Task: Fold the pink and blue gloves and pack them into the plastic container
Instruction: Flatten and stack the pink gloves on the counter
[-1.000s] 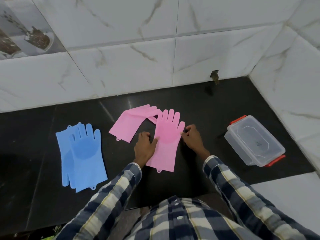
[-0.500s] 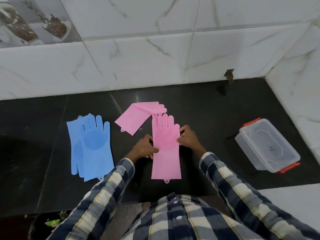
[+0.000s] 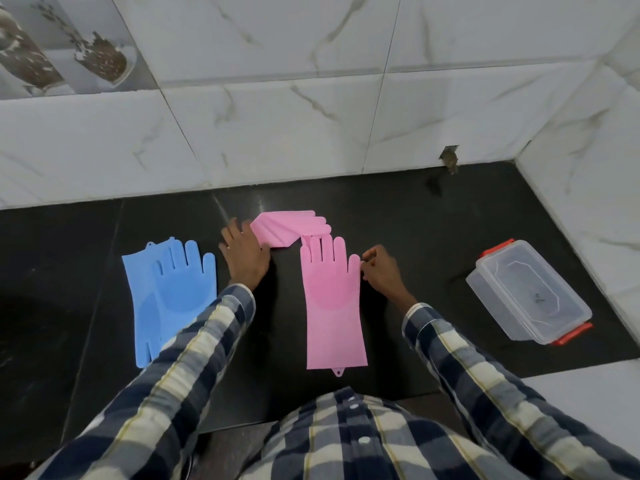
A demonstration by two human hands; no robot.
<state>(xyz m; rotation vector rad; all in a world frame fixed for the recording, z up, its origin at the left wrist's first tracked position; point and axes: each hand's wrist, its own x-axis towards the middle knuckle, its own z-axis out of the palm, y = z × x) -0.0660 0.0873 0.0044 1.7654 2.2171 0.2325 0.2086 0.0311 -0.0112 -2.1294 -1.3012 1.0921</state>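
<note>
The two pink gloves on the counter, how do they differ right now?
The near pink glove lies flat, fingers toward the wall; the far pink glove lies crosswise, fingers pointing right. The near one shows its whole length, with a hanging tab at the cuff; the far one's cuff is hidden under the left hand. The right hand touches only the near glove's edge. Both are the same pink, and neither is folded.

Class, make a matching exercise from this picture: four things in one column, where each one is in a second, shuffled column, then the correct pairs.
Things
1. blue gloves
2. container
3. left hand
4. right hand

Places
A. at the thumb edge of the near pink glove
B. far right, lid on
C. far left, stacked
D. on the far pink glove

Pairs: 1-C, 2-B, 3-D, 4-A
</note>
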